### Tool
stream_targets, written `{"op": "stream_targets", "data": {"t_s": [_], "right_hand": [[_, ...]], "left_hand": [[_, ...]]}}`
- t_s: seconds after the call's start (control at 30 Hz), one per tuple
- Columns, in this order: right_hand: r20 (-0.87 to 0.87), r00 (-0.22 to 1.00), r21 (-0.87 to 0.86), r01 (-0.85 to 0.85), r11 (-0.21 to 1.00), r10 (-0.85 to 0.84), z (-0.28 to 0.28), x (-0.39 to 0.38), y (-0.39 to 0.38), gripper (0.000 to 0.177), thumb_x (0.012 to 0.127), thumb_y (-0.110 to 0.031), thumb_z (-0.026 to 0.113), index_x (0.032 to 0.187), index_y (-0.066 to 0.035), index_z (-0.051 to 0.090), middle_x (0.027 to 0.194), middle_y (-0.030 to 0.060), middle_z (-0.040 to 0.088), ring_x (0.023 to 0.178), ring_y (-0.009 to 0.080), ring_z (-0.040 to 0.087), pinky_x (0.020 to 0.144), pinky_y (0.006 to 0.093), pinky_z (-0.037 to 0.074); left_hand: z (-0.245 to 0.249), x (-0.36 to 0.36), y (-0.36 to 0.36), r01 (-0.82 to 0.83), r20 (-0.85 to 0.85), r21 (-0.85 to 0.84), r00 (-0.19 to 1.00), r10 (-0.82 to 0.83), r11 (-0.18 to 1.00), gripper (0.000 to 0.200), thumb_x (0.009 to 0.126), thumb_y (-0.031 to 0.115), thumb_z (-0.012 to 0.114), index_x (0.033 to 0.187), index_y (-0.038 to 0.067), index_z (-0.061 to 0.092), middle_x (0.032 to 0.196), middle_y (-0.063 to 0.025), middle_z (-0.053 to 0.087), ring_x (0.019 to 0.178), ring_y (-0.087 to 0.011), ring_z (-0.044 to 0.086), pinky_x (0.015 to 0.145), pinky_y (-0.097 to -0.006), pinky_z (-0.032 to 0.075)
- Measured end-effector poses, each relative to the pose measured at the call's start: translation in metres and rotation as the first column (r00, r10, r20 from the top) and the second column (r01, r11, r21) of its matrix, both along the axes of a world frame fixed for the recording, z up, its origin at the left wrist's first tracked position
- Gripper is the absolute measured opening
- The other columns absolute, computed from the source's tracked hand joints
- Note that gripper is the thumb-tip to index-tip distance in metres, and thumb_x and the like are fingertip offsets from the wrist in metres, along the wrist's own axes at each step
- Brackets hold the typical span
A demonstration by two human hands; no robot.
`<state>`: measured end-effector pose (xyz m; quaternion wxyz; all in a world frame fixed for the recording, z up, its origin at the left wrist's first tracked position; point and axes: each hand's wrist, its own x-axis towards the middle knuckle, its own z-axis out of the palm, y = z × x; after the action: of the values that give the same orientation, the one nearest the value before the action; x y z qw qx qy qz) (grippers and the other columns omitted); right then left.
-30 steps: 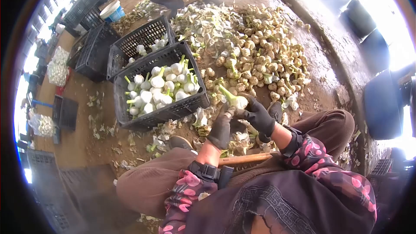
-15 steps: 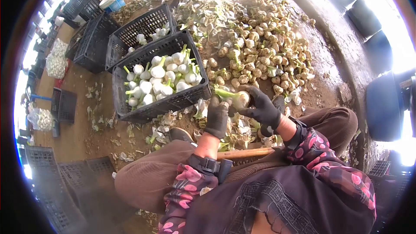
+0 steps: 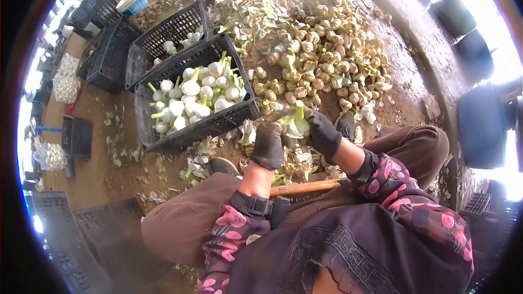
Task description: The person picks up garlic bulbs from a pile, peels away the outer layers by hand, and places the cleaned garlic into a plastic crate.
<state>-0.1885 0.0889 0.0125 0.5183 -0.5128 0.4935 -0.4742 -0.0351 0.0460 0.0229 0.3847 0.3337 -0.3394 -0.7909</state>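
A garlic bulb [image 3: 297, 125] with a thick green stem is between my two dark-gloved hands, its stem pointing up. My left hand [image 3: 269, 142] is closed on its left side, with loose pale skin by the fingers. From the right, my right hand [image 3: 323, 135] grips the bulb; its fingertips are partly hidden. Beyond my hands spreads a heap of unpeeled, soil-stained garlic [image 3: 332, 57]. Left of them stands a black crate [image 3: 201, 128] of clean white bulbs with trimmed green stems.
Behind the near crate is a second black crate [image 3: 170, 20] with a few bulbs. Peeled skins [image 3: 256, 8] pile at the back. A wooden bar [image 3: 305, 188] lies by my lap. Bagged garlic [image 3: 66, 81] and a blue-white bucket [image 3: 132, 3] stand left; dark blue containers [image 3: 480, 128] line the right.
The garlic bulb has turned from lying sideways, stem to the left, to stem up. My right hand has shifted slightly down and left; the whole view has moved a little.
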Motion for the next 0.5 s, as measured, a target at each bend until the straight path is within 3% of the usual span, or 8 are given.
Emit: {"op": "stream_targets", "data": {"t_s": [0.1,0.17,0.2,0.27,0.3,0.37,0.43,0.5], "right_hand": [[0.198,0.980,0.014,-0.008,1.000,0.006,-0.019,-0.004,0.006,0.041,0.090,-0.034,0.054,0.113,-0.001,0.058,0.099,0.0100,0.063,0.089,0.0173,0.061,0.078,0.0294,0.048],[0.369,0.929,0.000,-0.030,1.000,0.027,-0.009,-0.005,0.012,0.046,0.088,-0.039,0.055,0.115,-0.002,0.056,0.102,0.0104,0.063,0.090,0.0192,0.061,0.079,0.0316,0.049],[0.470,0.881,-0.021,-0.045,0.999,0.049,0.003,-0.005,0.015,0.053,0.088,-0.046,0.054,0.118,-0.002,0.053,0.109,0.0101,0.061,0.094,0.0198,0.061,0.081,0.0322,0.049],[0.653,0.744,-0.096,-0.106,0.990,0.143,0.008,-0.008,0.014,0.057,0.089,-0.048,0.054,0.124,-0.003,0.047,0.120,0.0098,0.056,0.102,0.0209,0.059,0.085,0.0328,0.050],[0.651,0.745,-0.101,-0.105,0.989,0.145,0.008,-0.011,0.011,0.057,0.089,-0.048,0.054,0.124,-0.003,0.047,0.120,0.0098,0.056,0.102,0.0209,0.059,0.085,0.0328,0.050],[0.661,0.744,0.197,-0.048,0.979,-0.097,0.020,-0.016,0.003,0.052,0.092,-0.039,0.054,0.128,-0.002,0.045,0.107,0.0062,0.059,0.096,0.0167,0.059,0.082,0.0314,0.051],[0.613,0.780,0.194,0.004,0.981,-0.124,0.021,-0.020,0.001,0.037,0.096,-0.024,0.049,0.126,-0.002,0.046,0.108,0.0057,0.058,0.097,0.0156,0.058,0.084,0.0305,0.050],[0.559,0.823,0.176,0.005,0.984,-0.104,0.001,-0.025,-0.001,0.033,0.097,-0.025,0.048,0.124,-0.005,0.049,0.113,0.0064,0.058,0.098,0.0161,0.059,0.082,0.0287,0.052]], "left_hand": [[-0.007,0.011,-0.006,0.025,0.077,0.229,0.996,-0.044,0.973,0.033,0.076,0.002,0.037,0.095,0.004,0.065,0.071,-0.0039,0.062,0.046,-0.0070,0.048,0.043,-0.0193,0.040],[-0.016,0.012,-0.005,-0.007,0.375,-0.037,0.927,0.021,0.999,0.026,0.077,0.006,0.042,0.088,0.002,0.064,0.072,-0.0106,0.065,0.052,-0.0177,0.057,0.049,-0.0283,0.048],[-0.053,0.016,-0.006,0.242,0.714,-0.360,0.693,0.099,0.901,0.025,0.077,0.011,0.045,0.087,0.001,0.065,0.074,-0.0142,0.066,0.061,-0.0253,0.061,0.057,-0.0338,0.050],[-0.079,0.022,-0.003,0.677,0.923,-0.364,0.354,0.151,0.639,0.030,0.077,0.023,0.051,0.093,0.001,0.064,0.080,-0.0209,0.066,0.080,-0.0367,0.064,0.074,-0.0418,0.052],[-0.089,0.025,0.003,0.781,0.952,-0.232,0.305,-0.030,0.580,0.038,0.077,0.029,0.053,0.100,0.002,0.064,0.083,-0.0240,0.065,0.089,-0.0403,0.063,0.083,-0.0442,0.050],[-0.060,0.025,0.016,0.849,0.992,0.108,-0.128,0.003,0.517,0.067,0.083,0.037,0.052,0.139,0.007,0.032,0.124,-0.0275,0.051,0.103,-0.0401,0.058,0.091,-0.0420,0.047],[-0.013,0.020,-0.002,0.667,0.975,0.068,0.113,-0.191,0.742,0.066,0.087,0.031,0.050,0.143,0.009,0.024,0.132,-0.0234,0.045,0.107,-0.0364,0.058,0.089,-0.0407,0.048],[0.020,0.023,-0.001,0.435,0.400,0.001,0.825,-0.399,0.900,0.060,0.089,0.021,0.051,0.142,0.010,0.026,0.125,-0.0165,0.049,0.104,-0.0264,0.059,0.085,-0.0354,0.051]]}}
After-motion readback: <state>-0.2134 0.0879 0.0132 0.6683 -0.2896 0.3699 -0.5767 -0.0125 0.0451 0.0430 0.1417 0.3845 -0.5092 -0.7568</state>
